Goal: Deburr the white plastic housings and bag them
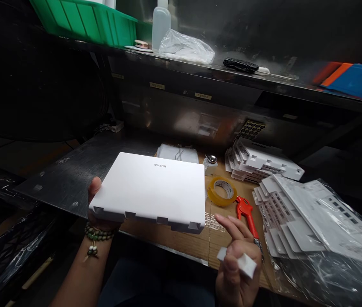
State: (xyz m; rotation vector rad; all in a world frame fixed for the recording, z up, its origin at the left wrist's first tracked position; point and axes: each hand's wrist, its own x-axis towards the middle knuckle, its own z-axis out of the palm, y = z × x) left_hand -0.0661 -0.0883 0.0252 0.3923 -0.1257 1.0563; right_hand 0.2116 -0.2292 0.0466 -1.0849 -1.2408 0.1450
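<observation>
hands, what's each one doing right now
Left hand: closed on the white HUAWEI panel
Right hand: fingers pinching a small white piece

We hold a white, smooth-faced rectangular casing (153,187) at its left end in our left hand (95,187), raised over the brown cardboard (184,242). Its broad face is turned up toward us, with small grey HUAWEI lettering upside down near the far edge and a row of four notches along the near edge. In our right hand (236,283), to the right of the casing and apart from it, we pinch a small white piece (247,265), its ends showing on both sides of our thumb; we cannot tell its material.
</observation>
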